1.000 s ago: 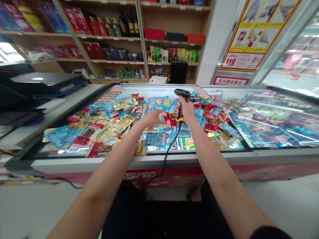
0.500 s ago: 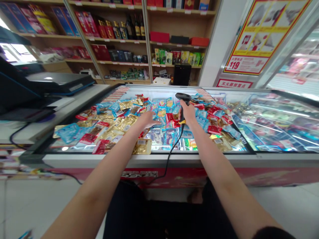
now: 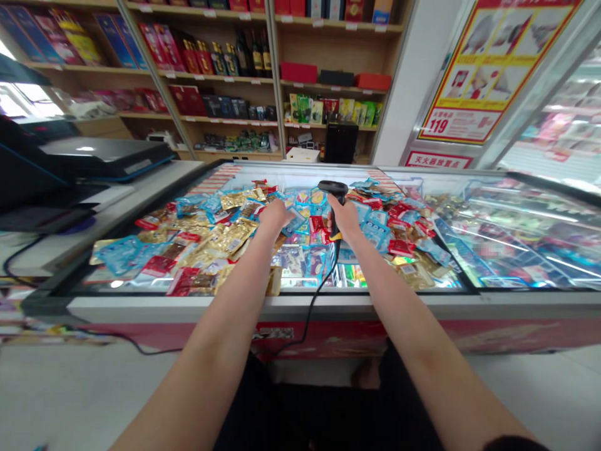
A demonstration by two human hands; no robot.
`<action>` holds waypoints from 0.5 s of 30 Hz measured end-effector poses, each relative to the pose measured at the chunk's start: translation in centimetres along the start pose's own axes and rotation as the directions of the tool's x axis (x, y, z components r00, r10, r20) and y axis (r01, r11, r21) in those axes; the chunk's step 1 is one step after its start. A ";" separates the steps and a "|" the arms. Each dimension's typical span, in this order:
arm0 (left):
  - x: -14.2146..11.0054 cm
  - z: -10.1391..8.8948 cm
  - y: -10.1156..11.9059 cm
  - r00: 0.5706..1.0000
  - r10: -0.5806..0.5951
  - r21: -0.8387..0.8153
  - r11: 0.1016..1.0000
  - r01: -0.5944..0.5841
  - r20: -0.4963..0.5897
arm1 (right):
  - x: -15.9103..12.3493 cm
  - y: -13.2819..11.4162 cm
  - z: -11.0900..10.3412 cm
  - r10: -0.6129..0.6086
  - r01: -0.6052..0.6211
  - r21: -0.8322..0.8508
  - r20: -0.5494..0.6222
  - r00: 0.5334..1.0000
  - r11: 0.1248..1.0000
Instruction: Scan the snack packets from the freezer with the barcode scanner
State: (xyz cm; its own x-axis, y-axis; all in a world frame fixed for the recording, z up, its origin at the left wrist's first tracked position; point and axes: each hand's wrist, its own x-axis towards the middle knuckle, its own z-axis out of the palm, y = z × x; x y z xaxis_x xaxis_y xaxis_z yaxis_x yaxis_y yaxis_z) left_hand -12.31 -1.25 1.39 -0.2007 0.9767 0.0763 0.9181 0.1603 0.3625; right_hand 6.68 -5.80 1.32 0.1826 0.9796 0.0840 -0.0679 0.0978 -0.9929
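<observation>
My right hand [image 3: 345, 218] is clenched round the scanner [image 3: 332, 186], my left hand [image 3: 277, 214] rests open on the packets [image 3: 230, 237], and the freezer [image 3: 300, 302] is still heaped with them.

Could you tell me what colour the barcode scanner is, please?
The barcode scanner is black; the head view shows it.

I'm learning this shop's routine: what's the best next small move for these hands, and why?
Probably raise a packet with the left hand toward the barcode scanner, since that hand is down on the snack packets while the right hand grips the scanner just above them.
</observation>
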 end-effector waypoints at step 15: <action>1.1 0.9 -2.0 0.991 0.105 -0.330 0.935 -0.128 -0.086 | -0.3 0.0 0.1 -0.035 0.036 -0.019 0.018 0.999 0.999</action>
State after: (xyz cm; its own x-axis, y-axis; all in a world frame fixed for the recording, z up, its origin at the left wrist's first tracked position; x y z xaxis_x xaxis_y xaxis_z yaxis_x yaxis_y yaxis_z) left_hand -14.06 -0.37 -0.12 -0.1314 0.9723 0.1934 0.7715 -0.0222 0.6358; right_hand 6.56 -6.10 1.28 0.1667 0.9786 0.1206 -0.0422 0.1293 -0.9907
